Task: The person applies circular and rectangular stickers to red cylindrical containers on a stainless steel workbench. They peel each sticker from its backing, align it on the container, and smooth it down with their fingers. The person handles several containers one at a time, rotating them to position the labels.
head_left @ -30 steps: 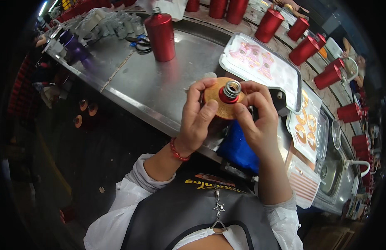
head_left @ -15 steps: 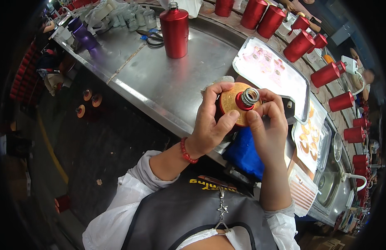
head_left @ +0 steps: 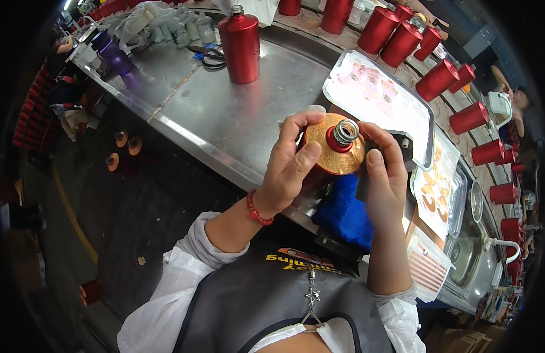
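Observation:
My left hand [head_left: 291, 170] is wrapped round the left side of a red bottle [head_left: 337, 147], its thumb lying along the shoulder. A gold patterned ring covers that shoulder around a bare glass screw neck, which points up toward me. My right hand [head_left: 385, 176] is at the bottle's right side, thumb and fingers apart and the thumb off the gold ring. Whether its fingertips touch the bottle's edge I cannot tell. Beyond my hands, another red bottle [head_left: 240, 50] stands upright on the steel table [head_left: 196, 112].
A white tray [head_left: 422, 115] with pink-marked pieces lies ahead right, beside a sheet of gold labels [head_left: 434, 200]. Black scissors [head_left: 212, 57] and a purple bottle [head_left: 113, 54] are at the far left. Red bottles [head_left: 437, 79] line a conveyor [head_left: 310, 26]. A sink [head_left: 463, 256] is at right.
The held bottle has shifted slightly left with my left hand. My right thumb has lifted off the gold ring and its fingers have spread. Red bottles along the conveyor have moved.

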The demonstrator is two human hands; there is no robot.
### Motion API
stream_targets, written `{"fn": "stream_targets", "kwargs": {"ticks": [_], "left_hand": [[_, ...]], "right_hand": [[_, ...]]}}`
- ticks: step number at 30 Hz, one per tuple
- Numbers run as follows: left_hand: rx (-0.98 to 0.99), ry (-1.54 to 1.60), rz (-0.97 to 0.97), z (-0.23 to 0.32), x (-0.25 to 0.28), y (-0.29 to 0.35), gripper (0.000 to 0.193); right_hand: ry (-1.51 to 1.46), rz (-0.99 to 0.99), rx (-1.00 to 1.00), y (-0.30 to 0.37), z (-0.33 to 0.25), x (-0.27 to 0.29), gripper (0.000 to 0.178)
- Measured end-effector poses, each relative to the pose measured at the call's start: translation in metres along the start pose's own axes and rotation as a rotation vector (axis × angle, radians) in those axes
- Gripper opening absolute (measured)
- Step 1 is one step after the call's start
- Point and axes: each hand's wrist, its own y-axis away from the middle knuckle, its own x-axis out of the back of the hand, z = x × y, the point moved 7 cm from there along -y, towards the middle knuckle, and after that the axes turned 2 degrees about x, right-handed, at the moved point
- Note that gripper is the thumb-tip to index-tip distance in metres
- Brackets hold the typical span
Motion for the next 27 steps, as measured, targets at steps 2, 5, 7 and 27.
{"fn": "stream_targets", "kwargs": {"ticks": [2, 5, 7, 27], "left_hand": [[-0.051, -0.03, 0.009, 0.0, 0.0, -0.001, 0.052], [-0.019, 0.01, -0.012, 0.002, 0.002, -0.002, 0.055], [0.014, 0.005, -0.044, -0.003, 0.009, -0.004, 0.056], [-0.024, -0.401, -0.015, 0.009, 0.003, -0.008, 0.053]], "right_hand": [[0.091, -0.059, 0.095, 0.0, 0.001, -0.001, 0.045], [0.18, -0.138, 0.149, -0.004, -0.003, -0.006, 0.05], [0.26, -0.176, 0.162, -0.004, 0.0, -0.009, 0.058], [0.48, -0.098, 0.207, 0.014, -0.008, -0.013, 0.064]]}}
